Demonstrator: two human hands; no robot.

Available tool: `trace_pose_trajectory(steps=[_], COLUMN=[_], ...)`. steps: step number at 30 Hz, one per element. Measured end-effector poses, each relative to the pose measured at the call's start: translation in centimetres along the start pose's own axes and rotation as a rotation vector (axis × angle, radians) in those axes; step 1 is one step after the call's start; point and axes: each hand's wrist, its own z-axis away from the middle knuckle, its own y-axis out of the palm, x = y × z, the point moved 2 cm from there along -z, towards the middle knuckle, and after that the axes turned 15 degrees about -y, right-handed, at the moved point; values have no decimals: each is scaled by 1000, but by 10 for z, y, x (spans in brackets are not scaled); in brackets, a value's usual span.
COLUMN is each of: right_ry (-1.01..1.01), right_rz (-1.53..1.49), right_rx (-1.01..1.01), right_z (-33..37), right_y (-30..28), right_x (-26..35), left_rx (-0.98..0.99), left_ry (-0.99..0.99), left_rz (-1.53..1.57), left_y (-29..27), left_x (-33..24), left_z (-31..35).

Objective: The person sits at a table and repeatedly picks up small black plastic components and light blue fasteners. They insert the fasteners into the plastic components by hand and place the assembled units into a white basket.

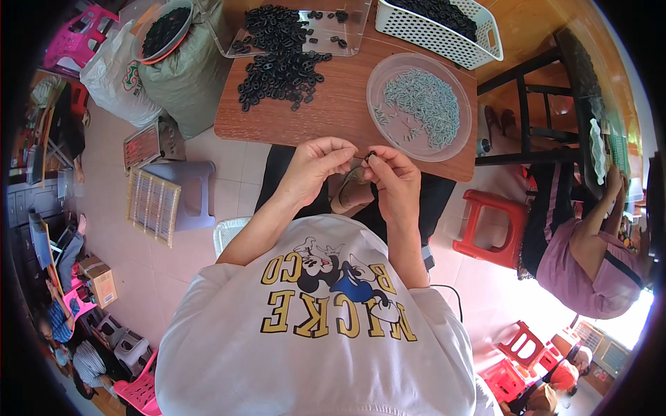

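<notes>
Both my hands are raised close together just off the near edge of the brown table [277,125]. Between the thumb and finger of my right hand [397,182] is a small black plastic piece [370,154]. My left hand [316,166] is closed in a pinch beside it; whatever its fingertips hold is too small to make out. A heap of black oval plastic pieces [274,76] lies on the table, spilling from a clear tray [340,50]. To the right stands a round translucent bowl [388,135] with many small pale bluish-green screw-like pins [427,104].
A white perforated basket [444,38] of black pieces stands at the far right of the table. Left of the table are full sacks [191,83] and a grey-blue stool [194,194]. A red stool [489,229] and a seated person [590,263] are to the right.
</notes>
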Motion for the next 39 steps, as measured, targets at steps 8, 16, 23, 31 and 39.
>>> trace_pose_trajectory(steps=[8,16,23,31,39], right_ry=[40,-59,-99,-98,-87], right_rz=[-59,236,305,306,307], right_rx=[-39,-26,-54,-63,-36], right_z=[0,4,5,4,3], right_y=[0,-8,-5,-13,-15], right_x=[2,3,13,14,13], left_rx=[10,-67,-221,-252,-253], left_ry=[36,146,352,518,468], left_rz=[6,-219,-880,-1062,-1043], left_y=[8,16,36,46,48], left_x=[2,-17,-25,-21,-18], left_z=[5,5,15,18,14])
